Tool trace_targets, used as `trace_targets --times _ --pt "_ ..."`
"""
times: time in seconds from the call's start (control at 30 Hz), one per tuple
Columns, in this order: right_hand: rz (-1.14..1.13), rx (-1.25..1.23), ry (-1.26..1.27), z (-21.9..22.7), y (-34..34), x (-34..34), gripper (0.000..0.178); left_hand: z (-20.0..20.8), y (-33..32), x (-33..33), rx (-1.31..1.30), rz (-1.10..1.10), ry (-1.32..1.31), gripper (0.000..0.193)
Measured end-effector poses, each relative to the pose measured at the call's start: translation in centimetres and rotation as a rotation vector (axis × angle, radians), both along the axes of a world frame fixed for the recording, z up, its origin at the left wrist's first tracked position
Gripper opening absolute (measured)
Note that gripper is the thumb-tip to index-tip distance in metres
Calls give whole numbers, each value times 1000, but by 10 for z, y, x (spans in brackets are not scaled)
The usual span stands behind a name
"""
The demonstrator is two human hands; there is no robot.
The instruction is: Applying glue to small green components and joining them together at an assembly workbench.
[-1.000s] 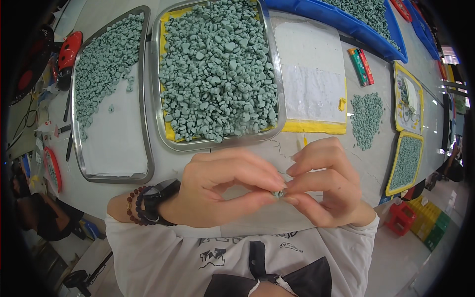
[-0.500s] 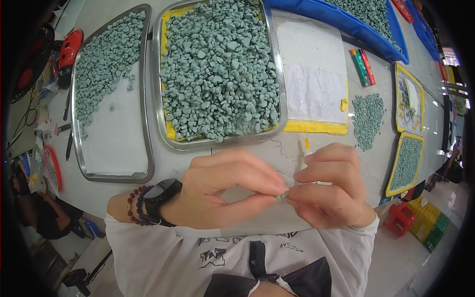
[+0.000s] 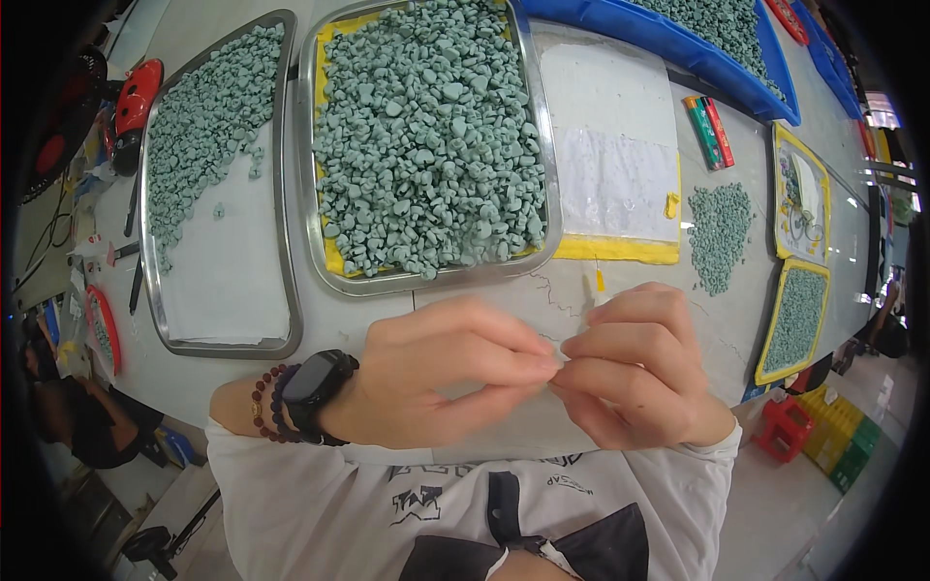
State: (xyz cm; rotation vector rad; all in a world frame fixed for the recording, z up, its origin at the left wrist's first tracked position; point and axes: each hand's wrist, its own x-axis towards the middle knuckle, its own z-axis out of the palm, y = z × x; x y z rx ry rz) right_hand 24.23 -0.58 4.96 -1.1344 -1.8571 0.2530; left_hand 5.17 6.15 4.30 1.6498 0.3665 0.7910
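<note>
My left hand (image 3: 441, 373) and my right hand (image 3: 639, 368) meet fingertip to fingertip just in front of my chest, over the near part of the table. Thumb and fingers are pinched together on each hand. Whatever lies between the tips is hidden by the fingers now. Beyond my hands stands a metal tray (image 3: 555, 194) heaped with small green stones (image 3: 426, 136). A thin white-and-yellow strip (image 3: 597, 285) lies just past my right fingertips.
To the left is another tray (image 3: 293, 194), partly filled with green stones. A plastic-covered sheet (image 3: 620, 184), a small stone pile (image 3: 719, 237) and red and green lighter-like sticks (image 3: 710, 134) lie right. A blue bin (image 3: 668, 48) stands behind; yellow-rimmed trays (image 3: 792, 320) sit far right.
Half a second ago a tiny green piece showed between my fingertips; now it is out of sight. My right hand has shifted slightly left, and the fingertips are closer together.
</note>
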Motion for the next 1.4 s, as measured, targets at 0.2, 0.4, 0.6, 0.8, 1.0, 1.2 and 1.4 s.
trace_targets --times 0.2,0.4,0.6,0.8,1.0,1.2,1.4 --pt "9 8 23 4 0 2 24 0 2 -1 -45 -40 -8 23" --pt "10 90 -67 4 0 4 25 -4 0 -1 -123 -35 -48 22" --pt "0 82 -41 1 -2 2 26 -2 -1 0 -33 -7 -30 21" --pt "32 -10 79 0 -1 1 30 -3 0 0 -107 -38 -48 22" --pt "104 -140 37 9 -2 7 29 -3 1 -2 -146 -63 -53 21" --pt "99 -131 6 8 -2 10 28 -3 1 1 -114 -39 -19 23" --pt "90 -109 51 7 7 11 29 -5 3 4 -68 -11 2 23"
